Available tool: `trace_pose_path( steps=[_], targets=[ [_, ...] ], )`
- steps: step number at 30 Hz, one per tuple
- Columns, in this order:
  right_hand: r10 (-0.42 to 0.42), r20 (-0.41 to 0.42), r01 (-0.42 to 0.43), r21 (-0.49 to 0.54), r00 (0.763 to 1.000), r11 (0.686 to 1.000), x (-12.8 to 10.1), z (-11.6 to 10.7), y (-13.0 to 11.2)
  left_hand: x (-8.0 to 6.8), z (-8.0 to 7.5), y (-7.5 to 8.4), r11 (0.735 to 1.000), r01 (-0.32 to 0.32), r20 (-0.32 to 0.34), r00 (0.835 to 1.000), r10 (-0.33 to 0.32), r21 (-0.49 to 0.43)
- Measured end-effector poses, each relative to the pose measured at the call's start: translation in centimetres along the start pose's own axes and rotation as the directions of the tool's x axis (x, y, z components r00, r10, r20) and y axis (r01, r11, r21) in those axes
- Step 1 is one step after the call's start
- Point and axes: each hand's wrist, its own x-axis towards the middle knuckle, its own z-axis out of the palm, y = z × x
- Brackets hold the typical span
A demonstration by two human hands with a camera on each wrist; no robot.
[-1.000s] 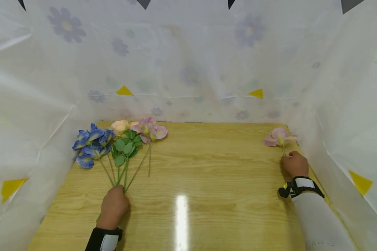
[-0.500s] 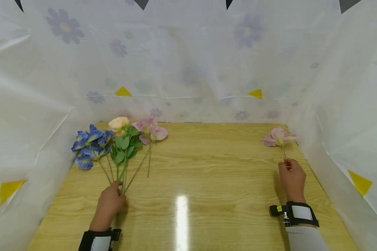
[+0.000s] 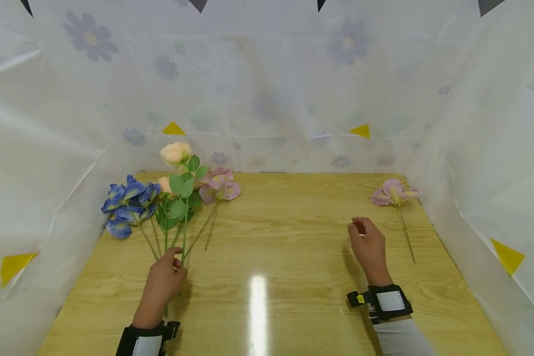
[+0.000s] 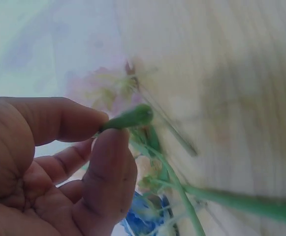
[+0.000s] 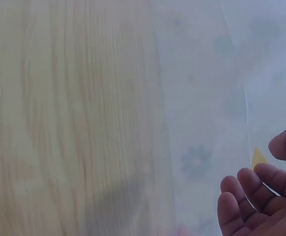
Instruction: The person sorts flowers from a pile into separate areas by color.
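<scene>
My left hand pinches the green stem of a peach rose between thumb and index finger. Its bloom is raised above the other flowers. In the left wrist view the stem's cut end pokes out past the fingertips. Another peach rose lies on the table behind it, partly hidden by leaves. Blue flowers lie to the left, pink flowers to the right. My right hand is above the table, fingers loosely bent and holding nothing. A single pink flower lies beyond it at the right.
The wood-grain table carries a bright light reflection near its front. White flower-print sheeting encloses the back and both sides. Yellow tape pieces are stuck on the sheeting.
The left hand has raised one peach rose off the table. The right hand has let go of the single pink flower's stem and moved left, leaving the flower lying at the right.
</scene>
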Motion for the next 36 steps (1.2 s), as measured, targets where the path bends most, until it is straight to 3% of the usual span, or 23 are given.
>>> trace_pose_path(
  steps=[5, 9, 12, 18, 24, 30, 36],
  targets=[
    [-0.091, 0.084, 0.084, 0.08, 0.992, 0.993, -0.8, 2.9, -2.9, 0.0, 1.2, 1.5, 0.998, -0.064, -0.03, 0.998, 0.063, -0.025],
    [-0.113, 0.149, 0.087, 0.167, 0.982, 0.982, -1.5, 5.0, -5.4, 0.0, 3.5, 2.8, 0.99, -0.128, -0.059, 0.99, 0.125, -0.051],
    [-0.076, 0.234, 0.006, 0.286, 0.969, 0.958, -2.3, 6.2, -7.4, -0.2, 5.8, 3.8, 0.978, -0.186, -0.065, 0.981, 0.18, -0.095],
    [-0.022, 0.407, -0.183, 0.459, 0.913, 0.869, -4.4, 8.8, -10.2, -1.4, 9.3, 6.0, 0.949, -0.251, -0.013, 0.967, 0.253, -0.189],
    [-0.013, 0.415, -0.204, 0.474, 0.91, 0.857, -6.1, 9.7, -12.4, -2.6, 11.7, 7.7, 0.927, -0.289, 0.056, 0.949, 0.311, -0.238],
    [-0.028, 0.363, -0.164, 0.488, 0.932, 0.857, -6.7, 9.5, -11.7, -3.3, 13.7, 9.0, 0.916, -0.369, 0.015, 0.926, 0.376, -0.158],
    [-0.024, 0.368, -0.167, 0.48, 0.93, 0.861, -6.6, 9.0, -11.4, -3.4, 14.2, 9.3, 0.907, -0.392, 0.007, 0.917, 0.398, -0.153]
  ],
)
